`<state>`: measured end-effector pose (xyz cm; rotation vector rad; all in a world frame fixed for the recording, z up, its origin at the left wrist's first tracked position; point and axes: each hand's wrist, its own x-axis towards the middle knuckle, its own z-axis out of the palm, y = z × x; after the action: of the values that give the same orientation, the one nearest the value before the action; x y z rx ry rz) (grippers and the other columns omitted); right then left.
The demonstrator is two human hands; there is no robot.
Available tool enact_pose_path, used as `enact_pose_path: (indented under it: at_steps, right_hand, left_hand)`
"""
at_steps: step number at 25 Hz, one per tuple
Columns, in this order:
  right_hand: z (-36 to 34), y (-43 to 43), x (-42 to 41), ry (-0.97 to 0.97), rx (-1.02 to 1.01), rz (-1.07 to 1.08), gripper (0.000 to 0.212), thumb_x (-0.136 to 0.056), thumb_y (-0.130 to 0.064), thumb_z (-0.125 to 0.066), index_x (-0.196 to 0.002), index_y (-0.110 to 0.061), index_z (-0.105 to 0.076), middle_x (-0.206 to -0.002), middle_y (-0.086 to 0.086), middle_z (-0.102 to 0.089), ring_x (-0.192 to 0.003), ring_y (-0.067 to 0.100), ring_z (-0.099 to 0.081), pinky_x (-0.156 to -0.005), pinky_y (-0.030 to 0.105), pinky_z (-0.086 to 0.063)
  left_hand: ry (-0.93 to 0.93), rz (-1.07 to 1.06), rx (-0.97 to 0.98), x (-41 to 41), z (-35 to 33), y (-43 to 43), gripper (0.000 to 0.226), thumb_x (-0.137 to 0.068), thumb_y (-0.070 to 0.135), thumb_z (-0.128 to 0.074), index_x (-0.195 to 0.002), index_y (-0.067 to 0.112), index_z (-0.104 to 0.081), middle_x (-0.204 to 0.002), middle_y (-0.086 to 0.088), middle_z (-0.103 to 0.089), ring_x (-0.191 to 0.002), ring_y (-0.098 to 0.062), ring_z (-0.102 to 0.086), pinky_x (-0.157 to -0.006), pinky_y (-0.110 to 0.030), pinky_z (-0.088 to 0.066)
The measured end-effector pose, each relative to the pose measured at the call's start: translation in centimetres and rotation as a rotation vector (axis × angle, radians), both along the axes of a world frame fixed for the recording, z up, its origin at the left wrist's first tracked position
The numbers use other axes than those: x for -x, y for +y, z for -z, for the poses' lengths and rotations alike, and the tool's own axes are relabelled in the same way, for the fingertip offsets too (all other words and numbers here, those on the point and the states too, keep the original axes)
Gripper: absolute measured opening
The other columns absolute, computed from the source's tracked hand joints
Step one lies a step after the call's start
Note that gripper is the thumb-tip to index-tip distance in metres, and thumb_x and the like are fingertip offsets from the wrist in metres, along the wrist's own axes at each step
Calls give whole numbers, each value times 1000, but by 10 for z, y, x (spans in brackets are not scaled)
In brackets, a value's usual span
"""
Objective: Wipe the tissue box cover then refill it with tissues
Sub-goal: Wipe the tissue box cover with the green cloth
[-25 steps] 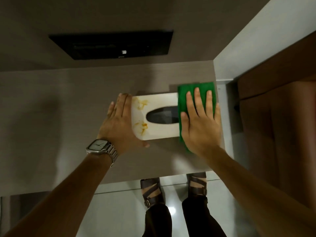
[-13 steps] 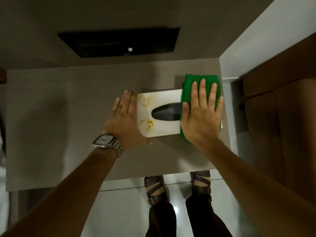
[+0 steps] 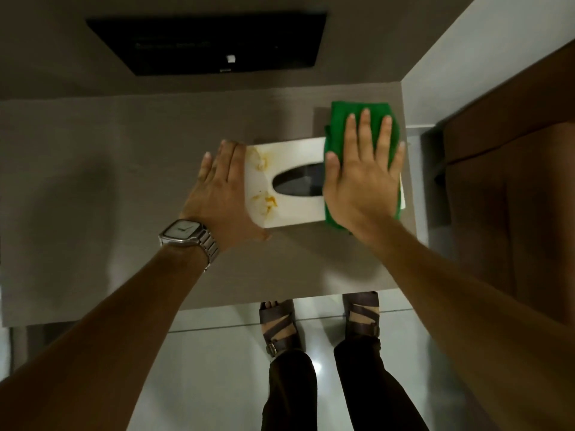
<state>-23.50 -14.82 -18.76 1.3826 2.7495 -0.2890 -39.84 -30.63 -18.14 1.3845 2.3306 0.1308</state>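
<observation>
So the white cover (image 3: 289, 181) is sitting flat on a grey-brown counter (image 3: 124, 181), toward its right end, with the oval slot facing up. The left hand (image 3: 222, 194) is flat against the cover's left end, fingers straight and together, palm pressed to the side with the thumb tucked at the near corner — bracing it, not wrapped around anything. There's a silver watch (image 3: 183, 233) on that wrist. The right hand (image 3: 362, 178) is spread flat, fingers apart, pressing a green cloth (image 3: 348, 119) down on the right part of the cover; the cloth hangs past the cover's far and right edges and covers the right tip of the slot. Yellow-orange stains (image 3: 264, 202) show on the left part of the top — one patch by the far-left corner, another near the front-left. Past the counter's near edge you can see feet in dark sandals (image 3: 278, 328) on a pale glossy floor. A black panel (image 3: 211, 42) is on the wall behind.
</observation>
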Motion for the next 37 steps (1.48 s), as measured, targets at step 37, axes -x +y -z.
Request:
enact_pose_path:
  at_steps: [37]
  right_hand:
    - [23,50,-41,509,253,66,56,-108,-42,-18,-154,-14,-35,-160,4,-36,-153,23,-17,-121,40,-22]
  left_hand:
    - [175,71,-65,-87,-1,71,74,-89,38,-37,-156,14,-16,-165,-8,-13,-152,-28,-5,-122,-51,-4]
